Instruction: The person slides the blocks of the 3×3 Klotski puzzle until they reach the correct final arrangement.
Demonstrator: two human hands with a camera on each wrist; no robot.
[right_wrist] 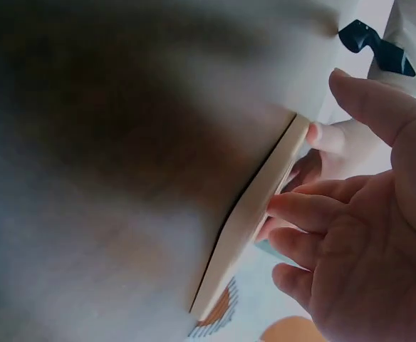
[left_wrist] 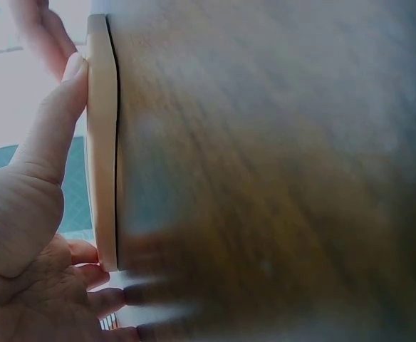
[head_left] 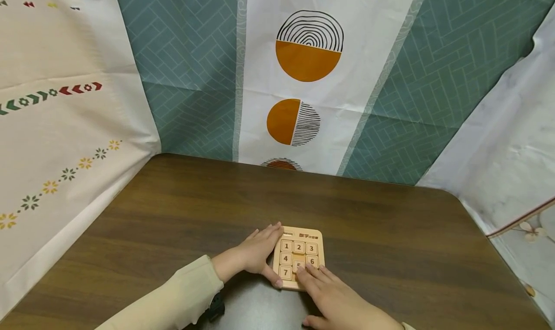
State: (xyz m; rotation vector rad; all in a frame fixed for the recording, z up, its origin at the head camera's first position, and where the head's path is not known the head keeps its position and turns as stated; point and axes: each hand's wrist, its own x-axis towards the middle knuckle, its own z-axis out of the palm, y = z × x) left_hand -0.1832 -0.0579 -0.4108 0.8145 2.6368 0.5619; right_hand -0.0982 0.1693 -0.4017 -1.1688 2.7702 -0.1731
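A wooden number slide puzzle [head_left: 296, 233] lies flat near the table's front, its top printed with dark characters. Tiles 1, 2, 3, 4, 6 and 7 show, and tile 5 [head_left: 298, 265] sits a bit low, with a gap beneath tile 2 [head_left: 298, 246]. My left hand [head_left: 260, 253] holds the puzzle along its left side, thumb at the near corner and fingers at the far one. Outstretched fingers of my right hand [head_left: 334, 294] touch the lower right tiles and cover that corner. In the left wrist view the thumb [left_wrist: 55, 125] presses the board's edge [left_wrist: 102, 157].
The dark wood table [head_left: 208, 190] runs back to a patterned cloth [head_left: 186, 79] hung behind it. White cloths hang at the left [head_left: 52, 142] and right [head_left: 511, 142]. A black strap [head_left: 215, 307] is at the left wrist.
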